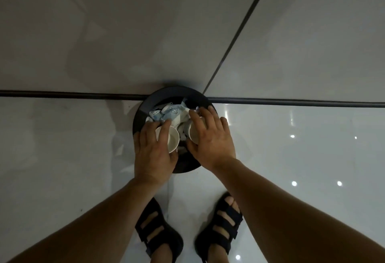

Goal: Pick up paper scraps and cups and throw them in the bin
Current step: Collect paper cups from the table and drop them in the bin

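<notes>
The left hand (154,152) curls its fingers (164,133) closely over a white paper cup (172,140), and the right hand (210,140) wraps its fingers (205,116) round a second paper cup (193,133). Both cups are held over the mouth of the black bin (141,108). Crumpled paper scraps (168,113) lie inside it just beyond the fingertips.

Bin (145,104): rim was hidden at 7 o'clock under the left hand (154,152) and at 4 o'clock under the right hand (210,137). Left cup (174,140) and right cup (194,132): each was partly covered by the hand gripping it. Sandals (158,233): heels were cut off at the bottom edge.
</notes>
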Demonstrator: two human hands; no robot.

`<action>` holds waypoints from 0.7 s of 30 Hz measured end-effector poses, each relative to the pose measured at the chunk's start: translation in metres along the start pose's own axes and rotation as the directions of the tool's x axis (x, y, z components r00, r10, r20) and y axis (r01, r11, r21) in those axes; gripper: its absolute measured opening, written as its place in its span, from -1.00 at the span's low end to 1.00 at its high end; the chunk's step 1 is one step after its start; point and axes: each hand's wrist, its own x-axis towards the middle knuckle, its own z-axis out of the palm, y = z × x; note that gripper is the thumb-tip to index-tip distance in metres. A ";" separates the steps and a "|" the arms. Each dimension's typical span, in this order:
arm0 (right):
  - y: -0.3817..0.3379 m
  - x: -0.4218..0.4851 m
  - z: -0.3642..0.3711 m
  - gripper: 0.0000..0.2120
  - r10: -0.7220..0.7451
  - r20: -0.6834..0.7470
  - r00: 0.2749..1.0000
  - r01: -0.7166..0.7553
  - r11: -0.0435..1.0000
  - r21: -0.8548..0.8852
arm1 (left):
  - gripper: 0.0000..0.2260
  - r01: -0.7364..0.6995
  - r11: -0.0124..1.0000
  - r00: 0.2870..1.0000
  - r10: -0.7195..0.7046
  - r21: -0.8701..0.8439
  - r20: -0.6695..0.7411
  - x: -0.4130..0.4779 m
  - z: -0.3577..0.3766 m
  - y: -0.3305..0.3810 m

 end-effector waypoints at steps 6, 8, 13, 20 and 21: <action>0.007 -0.001 0.031 -0.18 -0.016 0.030 0.999 0.019 0.995 -0.097 | -0.23 -0.048 0.985 0.998 0.054 0.163 -0.032 -0.004 0.021 -0.014; 0.008 0.000 0.036 -0.15 -0.011 0.012 1.000 0.013 0.994 -0.111 | -0.20 -0.044 0.981 0.998 0.051 0.189 -0.034 -0.003 0.025 -0.015; 0.009 0.000 0.033 -0.08 -0.009 0.041 0.999 0.012 0.997 -0.070 | -0.17 -0.049 0.981 0.999 0.045 0.189 0.025 -0.005 0.020 -0.016; 0.000 -0.033 -0.016 0.05 0.038 0.108 0.993 -0.050 0.993 0.107 | -0.14 -0.009 0.977 0.993 -0.017 0.215 0.117 -0.033 -0.048 -0.007; -0.002 -0.041 -0.026 0.05 0.053 0.110 0.992 -0.067 0.990 0.121 | -0.15 -0.011 0.974 0.993 -0.015 0.228 0.115 -0.038 -0.061 -0.003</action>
